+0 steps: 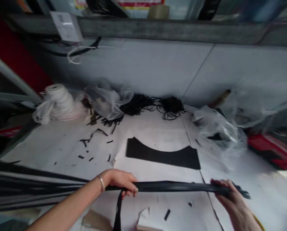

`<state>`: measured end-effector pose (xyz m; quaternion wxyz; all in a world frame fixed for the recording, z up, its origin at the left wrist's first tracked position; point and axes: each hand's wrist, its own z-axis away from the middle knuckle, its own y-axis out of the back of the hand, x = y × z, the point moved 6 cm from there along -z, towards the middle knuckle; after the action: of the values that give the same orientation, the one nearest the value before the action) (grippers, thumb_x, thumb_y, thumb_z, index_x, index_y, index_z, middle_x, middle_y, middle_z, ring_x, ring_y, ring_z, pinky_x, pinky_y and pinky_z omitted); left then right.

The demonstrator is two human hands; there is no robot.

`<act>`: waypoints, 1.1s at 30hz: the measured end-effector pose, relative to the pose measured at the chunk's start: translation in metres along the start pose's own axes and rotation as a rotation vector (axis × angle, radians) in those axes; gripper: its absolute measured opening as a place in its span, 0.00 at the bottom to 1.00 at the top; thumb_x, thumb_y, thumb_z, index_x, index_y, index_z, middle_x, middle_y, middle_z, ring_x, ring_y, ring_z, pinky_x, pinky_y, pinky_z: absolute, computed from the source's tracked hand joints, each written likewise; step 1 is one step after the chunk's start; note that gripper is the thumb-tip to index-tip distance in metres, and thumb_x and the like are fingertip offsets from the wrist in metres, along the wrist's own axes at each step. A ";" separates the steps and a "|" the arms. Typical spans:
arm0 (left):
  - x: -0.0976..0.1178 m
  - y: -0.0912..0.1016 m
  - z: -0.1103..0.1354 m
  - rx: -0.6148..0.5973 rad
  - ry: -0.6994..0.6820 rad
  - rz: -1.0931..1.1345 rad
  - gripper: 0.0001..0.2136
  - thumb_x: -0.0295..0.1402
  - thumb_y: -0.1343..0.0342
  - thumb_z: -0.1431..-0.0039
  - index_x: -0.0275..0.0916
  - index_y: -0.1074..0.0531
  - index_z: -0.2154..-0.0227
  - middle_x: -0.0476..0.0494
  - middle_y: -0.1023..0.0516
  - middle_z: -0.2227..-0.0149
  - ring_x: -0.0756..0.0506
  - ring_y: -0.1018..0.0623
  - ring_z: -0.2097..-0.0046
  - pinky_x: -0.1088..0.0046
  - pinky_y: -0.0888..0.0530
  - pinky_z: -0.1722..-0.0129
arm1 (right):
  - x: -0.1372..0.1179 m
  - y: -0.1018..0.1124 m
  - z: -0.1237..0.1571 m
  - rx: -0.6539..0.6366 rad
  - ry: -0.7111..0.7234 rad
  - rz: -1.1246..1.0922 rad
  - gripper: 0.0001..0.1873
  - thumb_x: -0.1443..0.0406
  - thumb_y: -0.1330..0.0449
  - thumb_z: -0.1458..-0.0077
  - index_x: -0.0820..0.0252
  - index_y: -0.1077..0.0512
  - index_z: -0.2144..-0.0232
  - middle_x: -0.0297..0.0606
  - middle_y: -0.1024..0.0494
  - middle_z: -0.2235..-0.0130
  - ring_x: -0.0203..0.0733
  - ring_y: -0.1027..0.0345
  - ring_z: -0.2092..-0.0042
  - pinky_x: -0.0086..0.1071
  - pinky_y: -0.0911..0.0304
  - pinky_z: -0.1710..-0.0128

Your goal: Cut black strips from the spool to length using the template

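A bundle of long black strips [169,186] is stretched level across the front of the table. My left hand [123,183], with a bracelet at the wrist, is closed around its middle; one strip hangs down below the fingers. Toward the right end, my right hand [226,192] grips the same bundle, and short ends stick out past it. Left of my hands the strips fan out to the picture's edge. Just beyond the bundle, a black cut piece with a curved upper edge [161,155] lies flat on the white surface.
Small black scraps [81,157] are scattered at left. Along the wall stand a white cone of cord [59,99], black strip heaps [138,104] and clear plastic bags [218,128]. A red box [271,150] sits at right. A grey ledge [158,30] runs above with a white box [66,26].
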<state>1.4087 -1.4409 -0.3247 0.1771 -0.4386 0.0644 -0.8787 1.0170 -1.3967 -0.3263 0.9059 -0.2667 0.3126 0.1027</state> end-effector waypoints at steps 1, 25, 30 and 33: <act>0.003 0.011 0.002 0.030 0.011 -0.014 0.19 0.51 0.40 0.53 0.38 0.31 0.70 0.53 0.35 0.79 0.52 0.35 0.79 0.74 0.33 0.76 | -0.010 0.013 -0.004 0.028 0.009 -0.026 0.20 0.68 0.54 0.33 0.60 0.40 0.79 0.25 0.41 0.82 0.30 0.43 0.81 0.28 0.31 0.74; -0.037 0.087 0.015 0.248 0.325 -0.032 0.22 0.52 0.44 0.57 0.42 0.36 0.64 0.57 0.42 0.78 0.54 0.47 0.79 0.78 0.46 0.79 | 0.050 -0.008 -0.052 0.074 0.033 -0.098 0.10 0.67 0.44 0.39 0.60 0.34 0.74 0.36 0.22 0.73 0.39 0.24 0.66 0.32 0.27 0.62; -0.041 0.091 0.015 0.277 0.318 -0.044 0.23 0.55 0.45 0.57 0.42 0.36 0.65 0.56 0.43 0.77 0.53 0.48 0.78 0.77 0.48 0.79 | 0.041 -0.001 -0.051 0.111 0.102 0.029 0.07 0.65 0.39 0.44 0.62 0.31 0.72 0.36 0.22 0.72 0.38 0.26 0.68 0.28 0.28 0.68; -0.038 0.090 0.017 0.276 0.328 -0.044 0.25 0.56 0.45 0.57 0.42 0.36 0.63 0.56 0.43 0.77 0.53 0.49 0.78 0.77 0.49 0.78 | 0.032 0.006 -0.050 0.147 0.167 0.171 0.10 0.61 0.35 0.50 0.63 0.29 0.69 0.32 0.24 0.73 0.34 0.30 0.73 0.22 0.35 0.77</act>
<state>1.4658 -1.5101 -0.3667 0.2035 -0.2625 -0.0382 -0.9425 1.0140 -1.4189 -0.3816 0.8817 -0.1799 0.4151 0.1337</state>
